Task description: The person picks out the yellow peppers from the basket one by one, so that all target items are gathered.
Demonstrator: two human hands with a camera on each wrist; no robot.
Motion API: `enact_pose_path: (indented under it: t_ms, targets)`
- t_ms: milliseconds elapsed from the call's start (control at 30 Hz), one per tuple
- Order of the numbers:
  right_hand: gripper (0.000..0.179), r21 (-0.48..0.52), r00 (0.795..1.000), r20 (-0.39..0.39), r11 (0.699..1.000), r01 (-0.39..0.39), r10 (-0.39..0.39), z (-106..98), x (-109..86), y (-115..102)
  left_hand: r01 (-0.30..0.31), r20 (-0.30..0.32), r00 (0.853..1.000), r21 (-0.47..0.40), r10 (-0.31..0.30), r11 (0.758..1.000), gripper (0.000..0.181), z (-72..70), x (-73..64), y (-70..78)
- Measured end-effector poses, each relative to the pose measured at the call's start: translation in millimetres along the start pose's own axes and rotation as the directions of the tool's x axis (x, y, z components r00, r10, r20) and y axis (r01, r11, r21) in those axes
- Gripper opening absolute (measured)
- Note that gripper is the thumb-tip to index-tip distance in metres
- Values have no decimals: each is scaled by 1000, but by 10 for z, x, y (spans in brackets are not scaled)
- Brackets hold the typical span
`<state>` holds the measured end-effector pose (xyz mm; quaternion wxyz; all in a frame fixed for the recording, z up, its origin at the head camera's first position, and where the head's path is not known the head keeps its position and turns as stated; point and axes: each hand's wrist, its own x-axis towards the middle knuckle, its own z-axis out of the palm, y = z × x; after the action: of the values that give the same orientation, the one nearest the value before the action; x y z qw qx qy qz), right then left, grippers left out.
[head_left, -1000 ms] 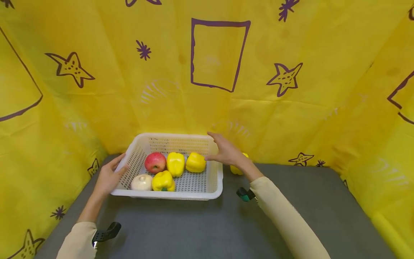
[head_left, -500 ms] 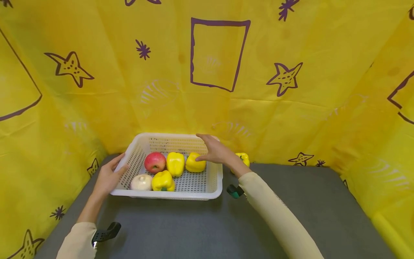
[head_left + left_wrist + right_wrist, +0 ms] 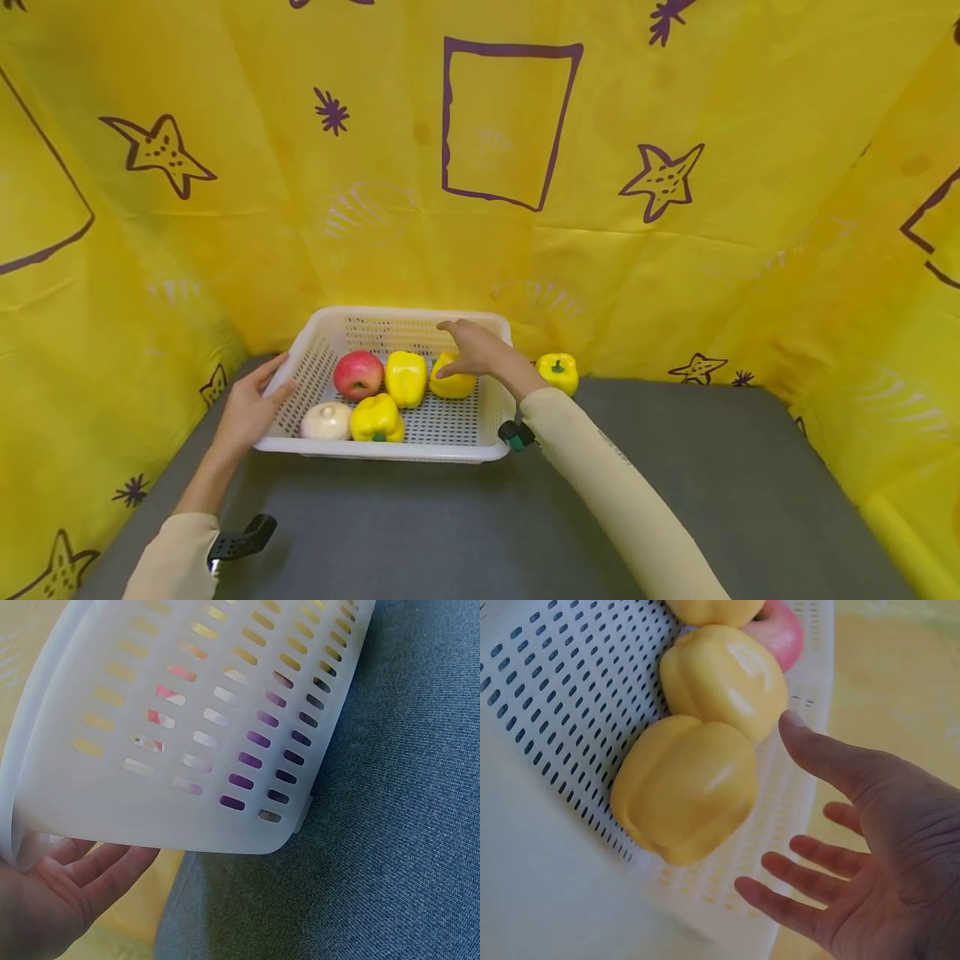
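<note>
A white perforated plastic basket (image 3: 390, 451) holds a red apple (image 3: 357, 374), a pale round bulb like an onion (image 3: 326, 422) and three yellow bell peppers: a front one (image 3: 377, 419), a middle one (image 3: 406, 380) and a right one (image 3: 452, 386). My left hand (image 3: 251, 408) holds the basket's left rim, its fingers partly behind the wall in the left wrist view. Over the basket's right part, my right hand (image 3: 480, 348) is spread with nothing in it. It hides part of the right pepper, and a gap separates hand and pepper in the right wrist view.
Another yellow bell pepper (image 3: 557, 372) stands outside the basket, to its right. Everything rests on a dark grey table (image 3: 675, 467). A yellow patterned cloth (image 3: 360, 250) rises behind the basket and along both sides.
My right hand has moved left from the basket's right rim to above the right pepper inside. The pepper outside has come into fuller view. My left hand stays on the rim.
</note>
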<state>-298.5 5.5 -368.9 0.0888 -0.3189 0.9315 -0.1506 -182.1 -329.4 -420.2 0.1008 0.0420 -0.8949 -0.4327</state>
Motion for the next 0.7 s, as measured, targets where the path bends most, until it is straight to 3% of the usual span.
enact_pose_path:
  t_ms: [333,467,700]
  targets:
    - [88,-37,985,87,988,-148,151,101,158,-126,-7,2,1000,-8,7,1000,56,-13,8,-7]
    - [89,-116,970,104,971,-208,220,171,190,-156,-5,11,1000,-7,5,1000,57,-4,13,-12]
    - [82,-253,966,121,948,-194,230,219,222,-221,-14,-16,1000,31,14,999,55,2,3,-7]
